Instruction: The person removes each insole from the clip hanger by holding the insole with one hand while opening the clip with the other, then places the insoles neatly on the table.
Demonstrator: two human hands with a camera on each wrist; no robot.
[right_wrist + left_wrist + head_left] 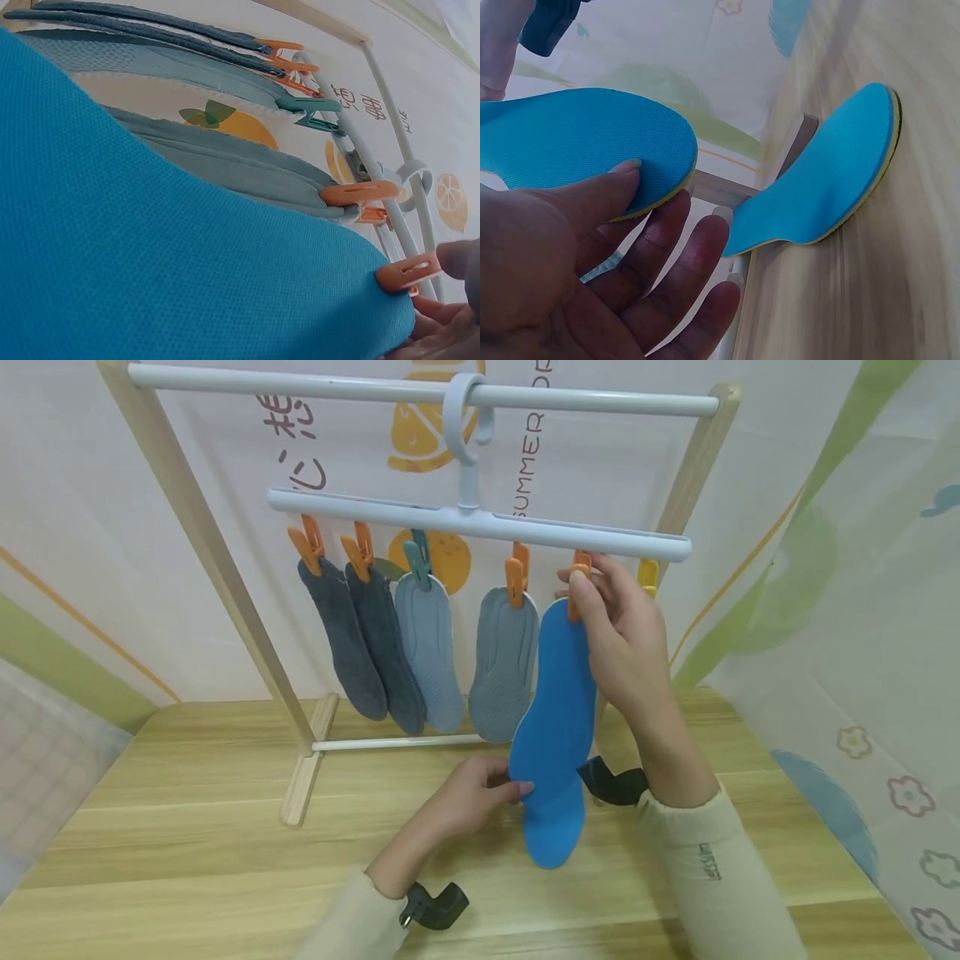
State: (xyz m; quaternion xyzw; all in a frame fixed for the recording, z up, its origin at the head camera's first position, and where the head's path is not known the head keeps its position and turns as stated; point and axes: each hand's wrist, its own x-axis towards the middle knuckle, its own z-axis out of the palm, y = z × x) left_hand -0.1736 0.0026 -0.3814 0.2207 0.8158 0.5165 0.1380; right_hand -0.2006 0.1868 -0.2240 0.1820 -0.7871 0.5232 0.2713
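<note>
In the head view a blue insole (pixel 558 685) hangs at the right part of the white hanger (pixel 480 522), its upper end at an orange clip (pixel 576 602). My right hand (pixel 626 631) pinches that clip between thumb and fingers. Lower down, my left hand (pixel 472 797) holds the insole's wide end, thumb on the blue face and fingers beneath, as the left wrist view shows. A second blue insole (pixel 832 172) lies on the wooden table; in the head view the held insole overlaps it, and only one end (pixel 553 839) shows below.
Two dark grey insoles (pixel 345 639) and two lighter grey ones (pixel 504 668) hang from orange and teal clips to the left. A yellow clip (pixel 648 575) sits near the hanger's right end. The wooden rack (pixel 217 560) stands on the table (pixel 187 843) before a printed cloth.
</note>
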